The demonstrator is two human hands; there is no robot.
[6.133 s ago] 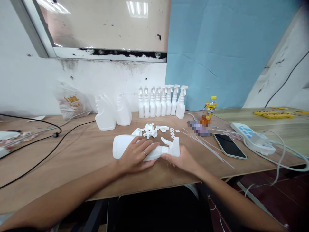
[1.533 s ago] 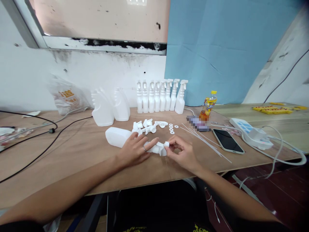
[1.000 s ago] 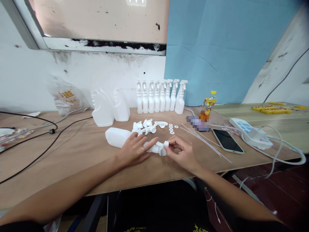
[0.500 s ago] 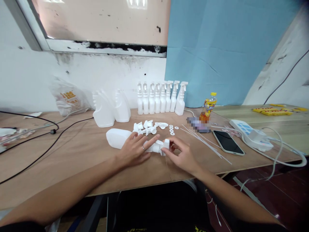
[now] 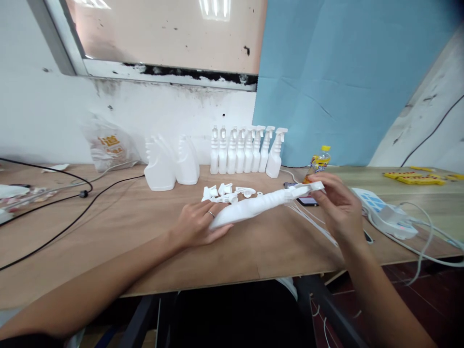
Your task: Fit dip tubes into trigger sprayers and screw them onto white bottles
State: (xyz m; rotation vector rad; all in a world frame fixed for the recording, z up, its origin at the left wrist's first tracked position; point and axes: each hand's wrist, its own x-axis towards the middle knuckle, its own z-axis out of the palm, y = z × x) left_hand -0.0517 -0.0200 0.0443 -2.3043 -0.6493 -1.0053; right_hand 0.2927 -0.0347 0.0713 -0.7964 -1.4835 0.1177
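Observation:
A white spray bottle (image 5: 253, 204) is held above the table, tilted with its nozzle end up to the right. The fingers of my left hand (image 5: 201, 223) wrap round its base. My right hand (image 5: 335, 200) pinches the spray head at the other end. Just behind the bottle lie several loose white trigger heads (image 5: 225, 193). Part of a small white ring (image 5: 259, 194) shows beside them; the bottle hides the area in front of it. Thin white tubes (image 5: 315, 223) lie under and beside my right hand.
Several spray bottles with heads (image 5: 243, 154) stand in a row by the wall. Left of them are headless white bottles (image 5: 159, 166) and a plastic bag (image 5: 110, 147). A drink bottle (image 5: 321, 159), a power strip (image 5: 369, 203) and cables are at the right, black cables (image 5: 83, 194) at the left.
The spray bottle has risen off the table and shifted right, its head end lifted. My left hand has moved from its neck area to its base; my right hand has moved right and up with the head.

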